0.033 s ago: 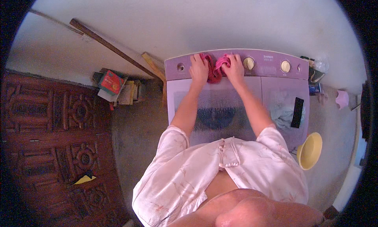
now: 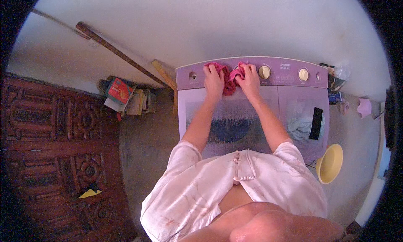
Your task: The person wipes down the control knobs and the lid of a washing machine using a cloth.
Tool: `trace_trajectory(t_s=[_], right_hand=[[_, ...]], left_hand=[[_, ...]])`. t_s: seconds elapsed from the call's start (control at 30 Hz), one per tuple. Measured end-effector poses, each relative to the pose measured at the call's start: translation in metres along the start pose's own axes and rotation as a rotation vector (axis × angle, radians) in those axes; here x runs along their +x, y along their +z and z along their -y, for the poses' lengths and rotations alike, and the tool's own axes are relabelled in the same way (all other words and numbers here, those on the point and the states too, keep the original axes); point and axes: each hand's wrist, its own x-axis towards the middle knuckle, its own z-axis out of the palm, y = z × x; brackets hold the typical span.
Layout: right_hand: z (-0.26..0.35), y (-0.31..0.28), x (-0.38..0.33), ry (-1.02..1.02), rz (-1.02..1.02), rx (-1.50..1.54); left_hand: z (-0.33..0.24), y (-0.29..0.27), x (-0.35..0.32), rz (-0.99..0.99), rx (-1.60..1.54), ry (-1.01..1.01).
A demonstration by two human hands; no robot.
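Note:
My left hand (image 2: pixel 214 84) and my right hand (image 2: pixel 249 81) both grip a pink-red cloth (image 2: pixel 229 88), which is bunched up between them. The cloth lies against the purple control panel (image 2: pixel 285 76) along the back of a twin-tub washing machine (image 2: pixel 270 116). Just right of my right hand is a cream dial (image 2: pixel 264 72), and a second dial (image 2: pixel 303 74) sits farther right. Below my forearms, droplets cover the closed see-through lid (image 2: pixel 231 109) of the larger tub. Pale laundry (image 2: pixel 300 127) shows through the smaller lid on the right.
A yellow basin (image 2: pixel 330 164) leans by the machine's right side. At the left are a red box (image 2: pixel 119 92) with papers, a wooden pole (image 2: pixel 121 53) against the wall and a carved brown door (image 2: pixel 63 116). Bags and small items (image 2: pixel 336 80) lie behind the machine's right corner.
The machine and my hands sit slightly lower in the picture. Pink cloth now shows above my left fingers, and the bunch between my hands has shifted shape. Both hands keep their grip.

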Motion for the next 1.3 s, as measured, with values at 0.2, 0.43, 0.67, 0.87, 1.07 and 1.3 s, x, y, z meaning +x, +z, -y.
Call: trace_trajectory(t_s=[0.2,0.43,0.67,0.87,1.07,1.3], right_hand=[[-0.001,-0.011,0.019,0.105,0.114,-0.043],[-0.005,-0.007,0.012,0.092,0.091,0.0],[-0.001,0.0,-0.023,0.167,-0.126,0.18],[0.009,-0.007,-0.02,0.129,-0.087,0.045],[0.01,-0.004,0.014,0.148,0.044,-0.078],[0.001,0.0,0.005,0.151,-0.036,0.019]], left_hand=[[0.006,0.006,-0.009,-0.067,-0.018,0.028],[0.009,0.011,-0.017,0.003,-0.016,0.026],[0.027,0.02,-0.019,-0.121,-0.123,0.053],[0.003,0.009,-0.048,-0.269,-0.282,0.057],[-0.002,-0.001,-0.017,-0.126,-0.019,0.063],[0.001,0.006,-0.014,-0.133,-0.104,-0.017]])
